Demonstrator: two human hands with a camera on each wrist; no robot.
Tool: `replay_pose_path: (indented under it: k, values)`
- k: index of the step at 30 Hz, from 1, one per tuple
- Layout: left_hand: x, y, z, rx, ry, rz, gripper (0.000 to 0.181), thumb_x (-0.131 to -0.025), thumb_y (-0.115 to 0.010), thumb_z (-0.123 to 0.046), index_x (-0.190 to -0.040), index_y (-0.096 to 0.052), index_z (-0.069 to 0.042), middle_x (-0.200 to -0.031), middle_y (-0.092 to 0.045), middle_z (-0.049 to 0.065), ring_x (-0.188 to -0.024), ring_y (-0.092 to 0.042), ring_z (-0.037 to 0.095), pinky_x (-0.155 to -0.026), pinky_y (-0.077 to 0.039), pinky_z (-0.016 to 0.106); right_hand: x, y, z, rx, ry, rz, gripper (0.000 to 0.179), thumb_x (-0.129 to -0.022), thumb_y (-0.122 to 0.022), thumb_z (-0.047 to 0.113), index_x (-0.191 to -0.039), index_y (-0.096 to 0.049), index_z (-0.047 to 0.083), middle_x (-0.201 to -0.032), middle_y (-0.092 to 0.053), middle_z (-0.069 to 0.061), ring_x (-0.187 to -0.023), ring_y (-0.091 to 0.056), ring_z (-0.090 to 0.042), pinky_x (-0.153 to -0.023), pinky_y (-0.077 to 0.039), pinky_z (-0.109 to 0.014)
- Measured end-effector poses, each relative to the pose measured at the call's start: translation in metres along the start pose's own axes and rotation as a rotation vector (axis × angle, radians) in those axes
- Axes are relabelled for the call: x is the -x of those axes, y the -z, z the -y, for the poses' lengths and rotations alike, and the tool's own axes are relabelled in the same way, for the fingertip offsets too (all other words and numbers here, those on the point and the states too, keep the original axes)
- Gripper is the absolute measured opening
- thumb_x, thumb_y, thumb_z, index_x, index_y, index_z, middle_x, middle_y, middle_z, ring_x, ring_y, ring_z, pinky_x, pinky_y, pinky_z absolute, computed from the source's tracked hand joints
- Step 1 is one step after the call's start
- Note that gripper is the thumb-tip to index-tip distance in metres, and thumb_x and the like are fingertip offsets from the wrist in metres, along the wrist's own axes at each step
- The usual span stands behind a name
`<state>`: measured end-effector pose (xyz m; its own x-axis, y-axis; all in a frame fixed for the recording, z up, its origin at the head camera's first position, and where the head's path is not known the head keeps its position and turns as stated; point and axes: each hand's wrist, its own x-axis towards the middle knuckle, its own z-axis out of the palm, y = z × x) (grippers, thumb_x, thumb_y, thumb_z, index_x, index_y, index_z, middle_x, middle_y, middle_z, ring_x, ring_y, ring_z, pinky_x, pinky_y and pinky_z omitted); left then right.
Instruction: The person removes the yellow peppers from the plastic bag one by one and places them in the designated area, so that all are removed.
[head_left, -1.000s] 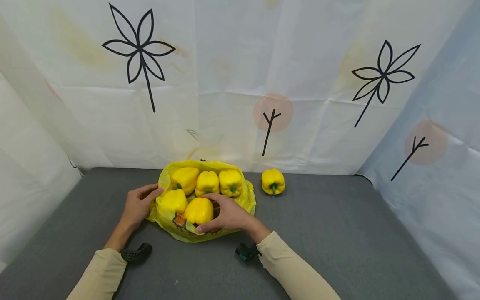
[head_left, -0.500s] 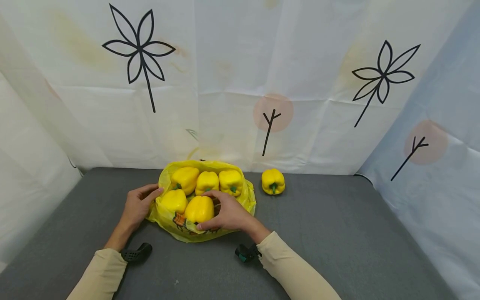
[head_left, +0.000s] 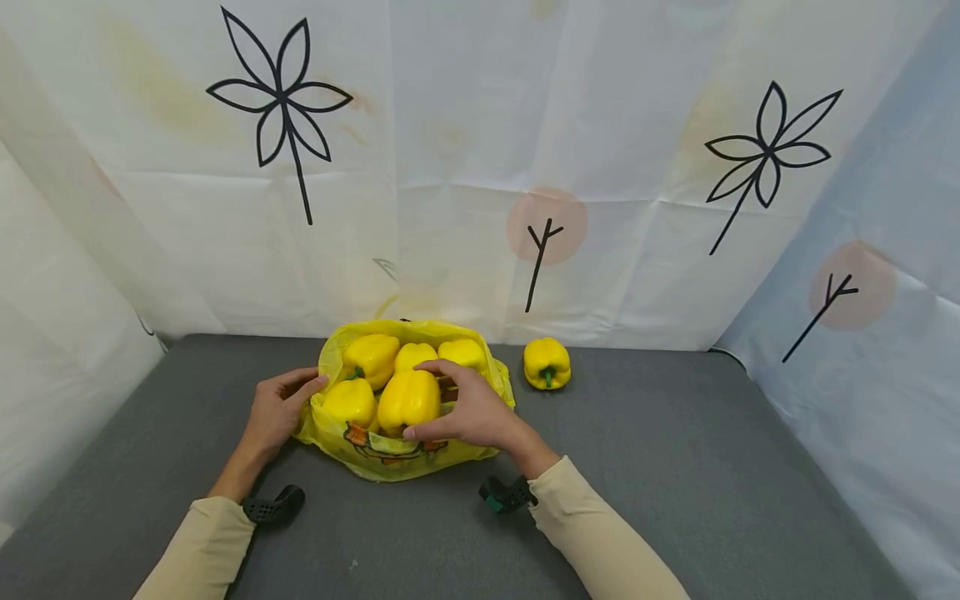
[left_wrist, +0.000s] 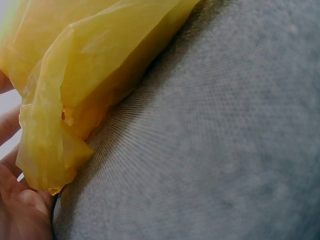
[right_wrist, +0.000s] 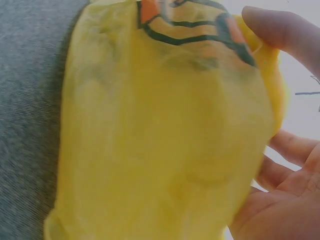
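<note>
A yellow plastic bag (head_left: 390,468) with its mouth spread wide lies on the grey table in the head view, holding several yellow bell peppers (head_left: 371,358). At the bag's front, my right hand (head_left: 480,407) grips one yellow bell pepper (head_left: 408,400) between thumb and fingers, raised a little over the front rim. The right wrist view shows the bag's printed side (right_wrist: 165,130), with part of that pepper (right_wrist: 280,100) behind it. My left hand (head_left: 279,412) holds the bag's left rim; in the left wrist view its fingers lie partly hidden behind the yellow plastic (left_wrist: 115,55).
Another yellow bell pepper (head_left: 547,363) sits on the grey table (head_left: 675,467), right of the bag near the back edge. White printed cloth (head_left: 465,108) hangs behind the table and along both sides.
My right hand has lifted the front bell pepper and shifted it slightly up and to the right, so it now partly covers the peppers behind. The left hand stays in place.
</note>
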<state>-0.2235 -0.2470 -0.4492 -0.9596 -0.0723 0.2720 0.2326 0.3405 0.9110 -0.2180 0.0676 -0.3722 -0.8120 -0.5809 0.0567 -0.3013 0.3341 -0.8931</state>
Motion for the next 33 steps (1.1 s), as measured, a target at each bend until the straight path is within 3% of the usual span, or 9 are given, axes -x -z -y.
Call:
replay_pose_path:
  k: [20, 33]
  values:
    - [0.001, -0.001, -0.001, 0.009, -0.009, -0.005, 0.041, -0.102, -0.066, -0.021, -0.129, -0.065, 0.008, -0.104, -0.065, -0.021, -0.093, -0.061, -0.004, -0.078, -0.051, 0.014, 0.013, 0.029, 0.019, -0.088, 0.141, -0.036, 0.075, -0.083, -0.085, 0.017, -0.149, -0.049, 0.012, -0.14, -0.053, -0.009, -0.116, -0.06, -0.026, -0.097, -0.051, -0.046]
    - [0.001, 0.0, 0.0, 0.019, -0.011, 0.001, 0.041, -0.102, -0.065, -0.021, -0.13, -0.065, 0.008, -0.104, -0.065, -0.02, -0.094, -0.061, -0.003, -0.078, -0.051, 0.014, 0.02, 0.039, 0.025, -0.11, 0.156, -0.069, 0.079, -0.081, -0.086, 0.015, -0.15, -0.048, 0.015, -0.144, -0.051, -0.006, -0.123, -0.057, -0.027, -0.101, -0.049, -0.044]
